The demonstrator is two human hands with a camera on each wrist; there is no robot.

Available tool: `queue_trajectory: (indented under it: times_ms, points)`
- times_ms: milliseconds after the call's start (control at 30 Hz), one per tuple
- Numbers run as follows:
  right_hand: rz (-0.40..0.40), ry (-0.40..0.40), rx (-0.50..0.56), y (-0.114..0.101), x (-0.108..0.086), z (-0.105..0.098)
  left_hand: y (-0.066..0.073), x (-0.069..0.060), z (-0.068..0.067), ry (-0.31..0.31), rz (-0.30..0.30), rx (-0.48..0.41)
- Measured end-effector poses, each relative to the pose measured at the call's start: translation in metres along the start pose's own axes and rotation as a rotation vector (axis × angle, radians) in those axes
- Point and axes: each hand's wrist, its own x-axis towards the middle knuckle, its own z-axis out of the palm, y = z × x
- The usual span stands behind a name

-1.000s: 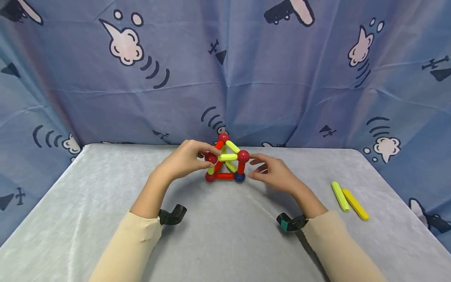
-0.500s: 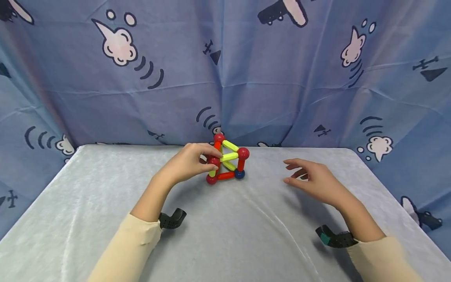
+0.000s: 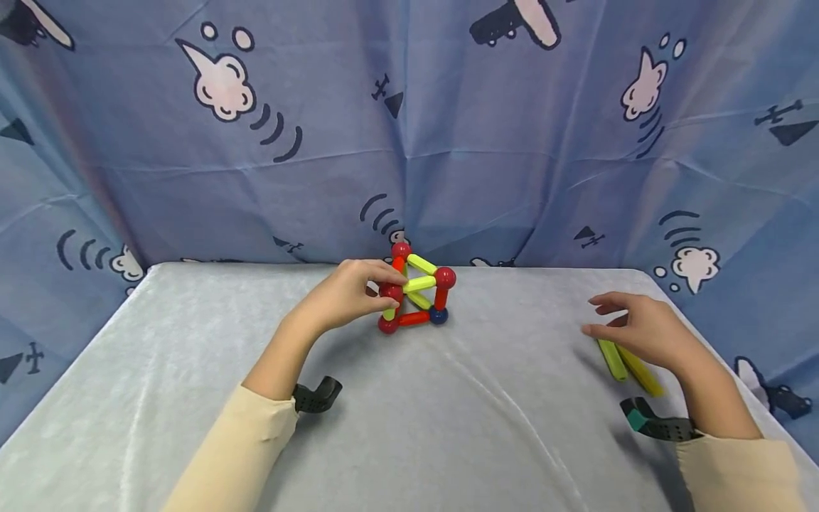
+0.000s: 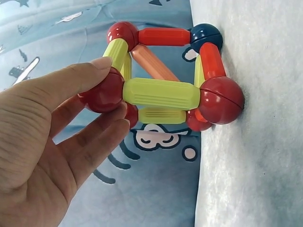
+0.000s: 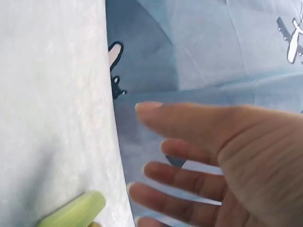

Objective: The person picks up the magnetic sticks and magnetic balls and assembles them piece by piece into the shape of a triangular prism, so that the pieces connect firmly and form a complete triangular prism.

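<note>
My left hand (image 3: pixel 350 290) pinches a red ball (image 4: pixel 105 91) at the upper near left corner of a frame of magnetic rods and balls. The frame stands on the table, with a lime rod (image 4: pixel 161 93) running from that ball to another red ball (image 3: pixel 445 277). A red rod (image 3: pixel 414 319) joins a red ball (image 3: pixel 388 324) and a dark blue ball (image 3: pixel 438 315) along the bottom. Far to the right, my right hand (image 3: pixel 649 331) hovers with relaxed fingers, holding nothing. Just below it lie a loose lime rod (image 3: pixel 613 360) and a yellow rod (image 3: pixel 642 371), partly covered by the hand.
A white cloth covers the table (image 3: pixel 448 427). Right behind the frame hangs a blue patterned curtain (image 3: pixel 486 142). Each wrist wears a black camera mount, such as the left mount (image 3: pixel 318 395).
My right hand has left the frame's right side and moved right to the loose rods. The left hand keeps hold of the red ball, and the frame has turned slightly.
</note>
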Motion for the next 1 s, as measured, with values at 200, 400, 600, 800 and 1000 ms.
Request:
queue_trajectory:
  times_ms: [200,400,600,800,1000]
  points:
    - [0.072,-0.035,-0.066,0.014,0.001,0.004,-0.001,0.001,0.001,-0.006,0.006,-0.008]
    - [0.085,-0.094,-0.084,0.018,0.006,0.014,0.000,0.000,-0.001,-0.022,-0.021,-0.030]
    - [0.028,-0.094,-0.052,0.015,0.011,0.025,0.001,-0.003,-0.003,-0.021,-0.025,-0.026]
    - [0.002,-0.091,-0.002,0.014,0.013,0.031,0.002,-0.002,-0.004,-0.022,-0.017,-0.020]
    - [-0.109,-0.084,0.052,0.005,0.014,0.035,0.001,-0.002,-0.004,-0.019,-0.010,-0.028]
